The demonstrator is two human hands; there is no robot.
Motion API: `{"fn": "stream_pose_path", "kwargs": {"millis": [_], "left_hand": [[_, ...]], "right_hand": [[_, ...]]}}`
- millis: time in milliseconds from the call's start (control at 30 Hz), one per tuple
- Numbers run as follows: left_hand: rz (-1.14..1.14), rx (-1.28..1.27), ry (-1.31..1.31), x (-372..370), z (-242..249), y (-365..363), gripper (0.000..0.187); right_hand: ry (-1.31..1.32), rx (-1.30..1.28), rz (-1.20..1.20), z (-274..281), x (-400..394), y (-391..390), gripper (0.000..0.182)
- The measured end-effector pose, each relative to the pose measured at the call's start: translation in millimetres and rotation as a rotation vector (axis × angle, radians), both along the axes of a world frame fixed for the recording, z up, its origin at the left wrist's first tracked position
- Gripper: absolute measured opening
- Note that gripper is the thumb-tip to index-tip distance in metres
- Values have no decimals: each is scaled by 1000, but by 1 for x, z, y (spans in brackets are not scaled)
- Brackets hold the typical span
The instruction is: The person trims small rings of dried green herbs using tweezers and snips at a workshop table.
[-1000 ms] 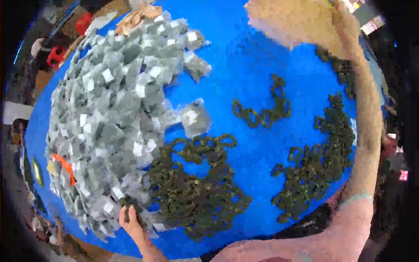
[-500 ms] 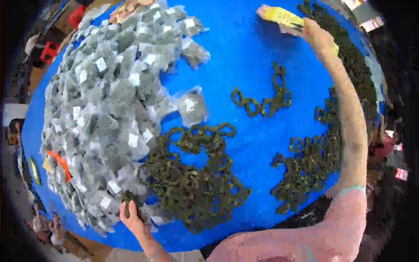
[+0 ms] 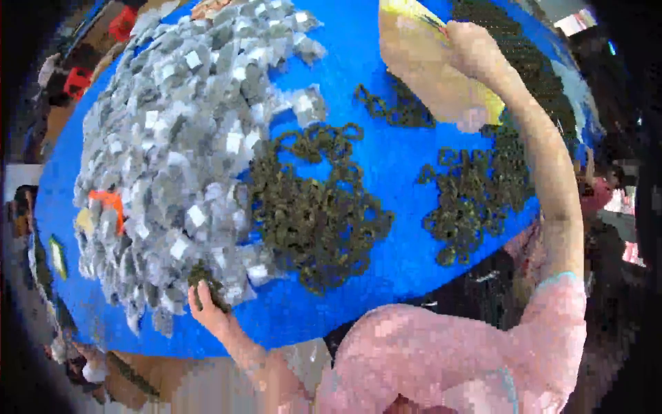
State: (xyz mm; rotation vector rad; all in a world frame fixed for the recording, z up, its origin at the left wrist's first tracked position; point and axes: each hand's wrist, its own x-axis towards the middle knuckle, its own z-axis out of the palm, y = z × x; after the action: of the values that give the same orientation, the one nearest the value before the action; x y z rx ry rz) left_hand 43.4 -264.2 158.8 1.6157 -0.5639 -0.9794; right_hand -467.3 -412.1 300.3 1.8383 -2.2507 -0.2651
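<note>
Bent around a clump of dark green-brown rings point(image 3: 215, 298), my left hand point(image 3: 210, 314) is closed at the near edge of a heap of small clear bags with white labels point(image 3: 179, 131). My right hand point(image 3: 479, 52) grips the edge of a broad, flat yellow-and-tan thing point(image 3: 420, 58), whose exact kind I cannot make out. That flat thing stands tilted above the blue table, its lower edge beside some dark rings point(image 3: 386, 107). A large pile of dark rings point(image 3: 317, 214) lies between my two hands, and another pile point(image 3: 476, 200) lies below my right forearm.
The blue tabletop point(image 3: 386, 290) carries everything. An orange strip point(image 3: 109, 201) lies on the bags at the left. More dark pieces point(image 3: 493, 27) cover the far right side. Red objects point(image 3: 123, 24) show beyond the table's far left edge.
The yellow-and-tan thing has turned its broad face into view, and my right hand has shifted slightly left. My left hand keeps hold of the dark rings. The camera view has shifted.
</note>
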Motion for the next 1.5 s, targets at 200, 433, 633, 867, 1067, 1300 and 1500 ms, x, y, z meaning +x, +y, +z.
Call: {"fn": "stream_pose_path", "kwargs": {"millis": [200,433,633,867,1067,1300,1500], "left_hand": [[57,-54,59,43,16,44,13],[66,-98,121,76,27,67,14],[43,-159,66,103,56,91,16],[200,-179,0,93,70,158,20],[335,-139,-80,77,91,226,24],[552,-126,-53,126,77,313,30],[720,-71,25,192,53,363,35]], "right_hand": [[-164,31,60,23,108,38,19],[-143,-23,49,31,130,84,18],[-73,-139,-67,34,100,121,18],[-44,-281,17,61,70,157,22],[-746,-263,349,48,-25,139,40],[-1415,-139,395,-18,194,176,41],[-1837,118,278,-100,379,186,47]]}}
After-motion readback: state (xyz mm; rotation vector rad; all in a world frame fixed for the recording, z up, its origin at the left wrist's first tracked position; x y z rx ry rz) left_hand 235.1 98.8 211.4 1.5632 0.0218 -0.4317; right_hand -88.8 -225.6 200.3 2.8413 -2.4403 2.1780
